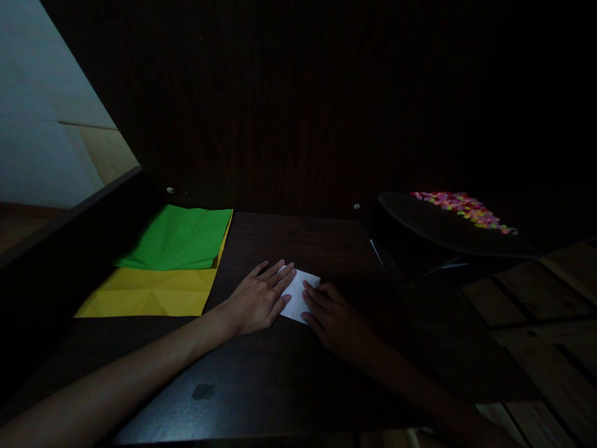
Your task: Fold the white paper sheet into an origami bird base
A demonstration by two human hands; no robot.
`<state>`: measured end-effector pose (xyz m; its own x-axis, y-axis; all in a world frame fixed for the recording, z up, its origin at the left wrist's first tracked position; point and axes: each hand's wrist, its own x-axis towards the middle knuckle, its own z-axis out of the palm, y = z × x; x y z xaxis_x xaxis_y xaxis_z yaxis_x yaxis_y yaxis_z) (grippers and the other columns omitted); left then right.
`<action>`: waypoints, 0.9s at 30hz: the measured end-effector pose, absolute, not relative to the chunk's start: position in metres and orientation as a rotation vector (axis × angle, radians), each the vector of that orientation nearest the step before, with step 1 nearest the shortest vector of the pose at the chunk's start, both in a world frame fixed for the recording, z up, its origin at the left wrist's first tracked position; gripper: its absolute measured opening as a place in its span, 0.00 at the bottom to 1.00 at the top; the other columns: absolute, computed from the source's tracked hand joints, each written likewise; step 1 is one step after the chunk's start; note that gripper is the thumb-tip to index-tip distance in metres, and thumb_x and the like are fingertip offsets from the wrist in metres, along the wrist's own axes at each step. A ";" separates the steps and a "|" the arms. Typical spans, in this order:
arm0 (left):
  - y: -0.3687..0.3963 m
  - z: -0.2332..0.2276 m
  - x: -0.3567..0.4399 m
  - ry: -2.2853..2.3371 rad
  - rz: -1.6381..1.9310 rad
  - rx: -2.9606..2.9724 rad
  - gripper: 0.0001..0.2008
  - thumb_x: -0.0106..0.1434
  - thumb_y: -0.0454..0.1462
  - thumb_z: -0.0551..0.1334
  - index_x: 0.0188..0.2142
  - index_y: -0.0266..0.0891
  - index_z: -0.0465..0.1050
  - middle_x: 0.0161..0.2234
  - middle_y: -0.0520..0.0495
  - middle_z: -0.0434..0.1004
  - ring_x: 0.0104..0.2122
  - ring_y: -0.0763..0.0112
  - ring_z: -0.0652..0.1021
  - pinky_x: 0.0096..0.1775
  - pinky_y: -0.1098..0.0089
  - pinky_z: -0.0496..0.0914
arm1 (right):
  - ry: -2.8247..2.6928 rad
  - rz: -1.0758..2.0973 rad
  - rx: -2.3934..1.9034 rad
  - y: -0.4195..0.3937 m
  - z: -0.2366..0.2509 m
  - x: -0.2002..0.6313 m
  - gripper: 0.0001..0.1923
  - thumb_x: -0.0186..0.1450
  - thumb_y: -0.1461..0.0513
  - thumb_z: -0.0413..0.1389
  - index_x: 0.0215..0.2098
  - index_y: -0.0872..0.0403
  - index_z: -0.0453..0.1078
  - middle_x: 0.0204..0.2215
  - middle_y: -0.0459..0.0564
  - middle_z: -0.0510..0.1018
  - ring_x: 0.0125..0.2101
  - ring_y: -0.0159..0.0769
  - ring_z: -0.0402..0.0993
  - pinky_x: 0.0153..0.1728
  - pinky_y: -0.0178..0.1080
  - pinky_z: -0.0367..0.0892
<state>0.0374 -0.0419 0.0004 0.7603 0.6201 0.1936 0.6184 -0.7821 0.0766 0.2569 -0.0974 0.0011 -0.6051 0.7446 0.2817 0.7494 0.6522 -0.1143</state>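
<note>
Head view, only feed I have. Small white folded-looking paper piece (297, 297) sits mid-desk (293, 239), under both hands. Left hand (259, 302) lies flat with fingers spread over its left side; right hand (336, 317) rests fingertips on its right side. Hands are apart from each other, neither clamped round it, as far as I can see in this light.

Risks, my read: uneven pressure could skew the paper or set a crooked crease; smooth-looking desktop could let it slide; fingers cover both side edges, so I could miss misalignment. Right side is darkest, so errors there hide best.

Around: creased bright-green paper sheet (181, 239) overlaps larger creased yellow paper sheet (153, 292), left of the hands. Left forearm passes near the yellow one; a wide sweep could drag it. Tall dark wooden panel (261, 124) blocks reach beyond the desk's far edge; dark side board (69, 249) bounds the left. Multicoloured cluster of small pieces (466, 211) lies well right, can't identify it.
</note>
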 end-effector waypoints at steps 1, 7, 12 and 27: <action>-0.042 0.000 0.037 1.034 0.322 2.939 0.27 0.72 0.44 0.46 0.66 0.36 0.52 0.66 0.41 0.55 0.65 0.56 0.58 0.62 0.54 0.53 | -2.585 -0.042 -1.192 -0.097 0.001 0.256 0.18 0.68 0.64 0.54 0.54 0.64 0.70 0.54 0.63 0.73 0.49 0.49 0.68 0.49 0.51 0.71; -0.042 0.000 0.039 0.975 0.309 2.964 0.26 0.73 0.42 0.46 0.67 0.37 0.50 0.67 0.42 0.54 0.66 0.59 0.56 0.64 0.54 0.49 | -2.641 -0.108 -1.168 -0.099 0.003 0.253 0.15 0.68 0.65 0.53 0.50 0.64 0.73 0.54 0.66 0.72 0.51 0.50 0.68 0.51 0.51 0.68; -0.043 0.002 0.041 0.858 0.283 2.986 0.24 0.72 0.38 0.48 0.65 0.33 0.55 0.65 0.40 0.57 0.65 0.61 0.58 0.65 0.58 0.52 | -2.664 -0.129 -1.189 -0.101 0.001 0.250 0.16 0.69 0.65 0.51 0.50 0.65 0.73 0.55 0.66 0.71 0.52 0.51 0.67 0.51 0.52 0.68; -0.041 -0.001 0.040 0.857 0.316 2.913 0.26 0.72 0.39 0.49 0.66 0.33 0.51 0.66 0.38 0.55 0.66 0.60 0.57 0.64 0.57 0.54 | -2.683 -0.167 -1.268 -0.105 0.000 0.248 0.17 0.69 0.66 0.49 0.52 0.68 0.71 0.56 0.67 0.69 0.49 0.52 0.67 0.49 0.53 0.69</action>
<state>0.0399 -0.0405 -0.0006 0.8215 0.5436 0.1723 0.5254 -0.8389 0.1422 0.2480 -0.1050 0.0002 -0.6245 0.7551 0.1995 0.7740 0.6325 0.0291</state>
